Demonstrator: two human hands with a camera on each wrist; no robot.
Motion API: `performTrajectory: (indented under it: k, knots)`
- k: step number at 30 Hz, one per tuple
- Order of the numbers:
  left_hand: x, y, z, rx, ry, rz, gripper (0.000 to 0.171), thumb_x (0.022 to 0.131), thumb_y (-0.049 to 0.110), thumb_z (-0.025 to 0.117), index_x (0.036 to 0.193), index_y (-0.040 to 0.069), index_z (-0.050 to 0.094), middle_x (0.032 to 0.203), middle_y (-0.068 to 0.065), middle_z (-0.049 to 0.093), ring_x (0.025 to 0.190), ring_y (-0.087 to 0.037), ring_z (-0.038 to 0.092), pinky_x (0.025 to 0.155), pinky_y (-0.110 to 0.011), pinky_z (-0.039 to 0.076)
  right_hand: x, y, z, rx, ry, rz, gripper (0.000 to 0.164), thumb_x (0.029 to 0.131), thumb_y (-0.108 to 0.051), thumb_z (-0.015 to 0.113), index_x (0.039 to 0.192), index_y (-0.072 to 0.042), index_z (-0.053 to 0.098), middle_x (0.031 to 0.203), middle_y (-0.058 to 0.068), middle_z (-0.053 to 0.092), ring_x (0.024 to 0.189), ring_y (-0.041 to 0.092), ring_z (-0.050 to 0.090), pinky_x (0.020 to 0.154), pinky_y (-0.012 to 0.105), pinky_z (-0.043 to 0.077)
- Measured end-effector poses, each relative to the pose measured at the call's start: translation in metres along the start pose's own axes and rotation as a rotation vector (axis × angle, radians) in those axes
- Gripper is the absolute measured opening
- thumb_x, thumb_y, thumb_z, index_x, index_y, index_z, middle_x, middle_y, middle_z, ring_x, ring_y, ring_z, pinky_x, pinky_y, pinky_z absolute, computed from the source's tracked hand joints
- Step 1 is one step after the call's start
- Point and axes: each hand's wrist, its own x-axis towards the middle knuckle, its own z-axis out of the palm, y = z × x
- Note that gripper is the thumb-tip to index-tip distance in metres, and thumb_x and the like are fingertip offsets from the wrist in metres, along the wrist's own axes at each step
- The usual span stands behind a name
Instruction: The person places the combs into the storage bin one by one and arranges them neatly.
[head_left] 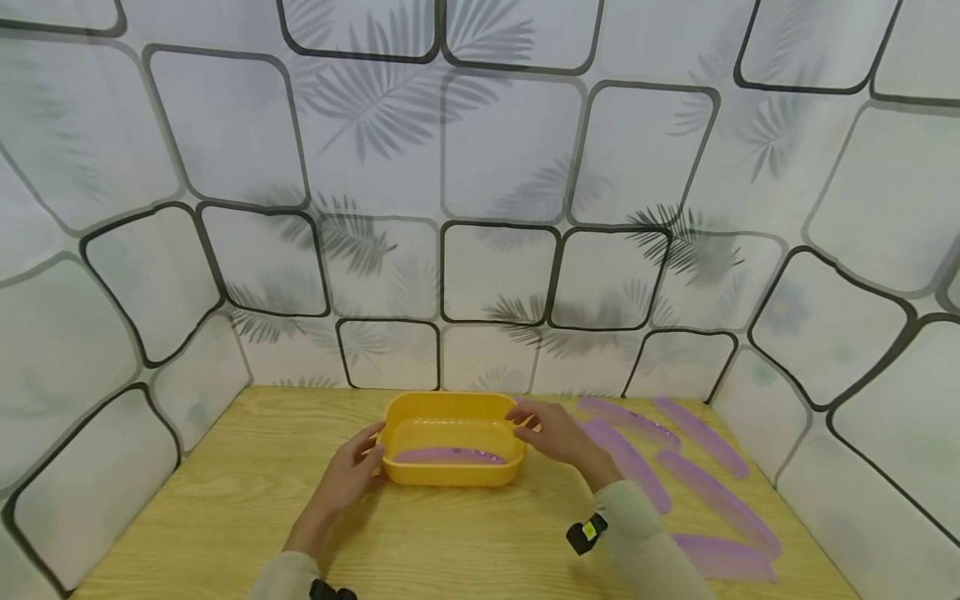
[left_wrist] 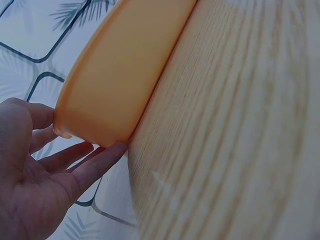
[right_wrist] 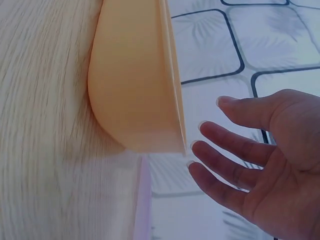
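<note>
A yellow plastic tray (head_left: 453, 475) with rounded corners sits on the wooden table in the head view. Inside lies a long purple piece (head_left: 448, 455), comb-like in outline, with small markings at one end. My left hand (head_left: 348, 471) holds the tray's left end. In the left wrist view, one digit of that hand (left_wrist: 47, 170) meets the rim and another reaches the bottom corner. At the right end, my right hand (head_left: 558, 433) hovers by the rim with its fingers spread. The right wrist view shows this hand (right_wrist: 250, 160) apart from the tray, holding nothing.
Several similar purple pieces (head_left: 708, 437) lie scattered on the right of the table (head_left: 465, 542), some beside and beyond my right forearm. A patterned white curtain or wall covering (head_left: 495, 275) closes in the back and both sides.
</note>
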Motion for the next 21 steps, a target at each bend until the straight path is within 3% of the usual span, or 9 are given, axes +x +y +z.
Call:
performTrajectory:
  k: [4, 9, 21]
  knots:
    - [0.001, -0.001, 0.000, 0.008, -0.006, 0.013, 0.049, 0.110, 0.009, 0.047, 0.157, -0.001, 0.038, 0.156, -0.039, 0.036, 0.138, -0.054, 0.049, 0.091, -0.047, 0.063, -0.008, 0.010, -0.005, -0.020, 0.012, 0.045, 0.021, 0.098, -0.002, 0.064, 0.118, 0.005, 0.070, 0.115, 0.023, 0.074, 0.098, 0.034, 0.070, 0.087, 0.049, 0.061]
    - [0.001, -0.002, 0.000, 0.007, -0.008, 0.019, 0.049, 0.109, 0.009, 0.048, 0.157, -0.002, 0.038, 0.157, -0.040, 0.035, 0.138, -0.054, 0.048, 0.089, -0.047, 0.064, -0.019, 0.024, -0.014, -0.070, 0.010, 0.104, 0.020, 0.099, -0.006, 0.065, 0.117, 0.001, 0.072, 0.114, 0.020, 0.074, 0.094, 0.029, 0.070, 0.081, 0.039, 0.062]
    - [0.001, -0.001, 0.000, 0.010, 0.000, 0.013, 0.049, 0.109, 0.010, 0.048, 0.156, -0.002, 0.039, 0.156, -0.039, 0.036, 0.138, -0.054, 0.048, 0.089, -0.046, 0.064, -0.041, 0.044, -0.032, -0.117, 0.032, 0.130, 0.019, 0.098, -0.005, 0.066, 0.116, -0.002, 0.073, 0.112, 0.021, 0.074, 0.095, 0.029, 0.070, 0.082, 0.040, 0.061]
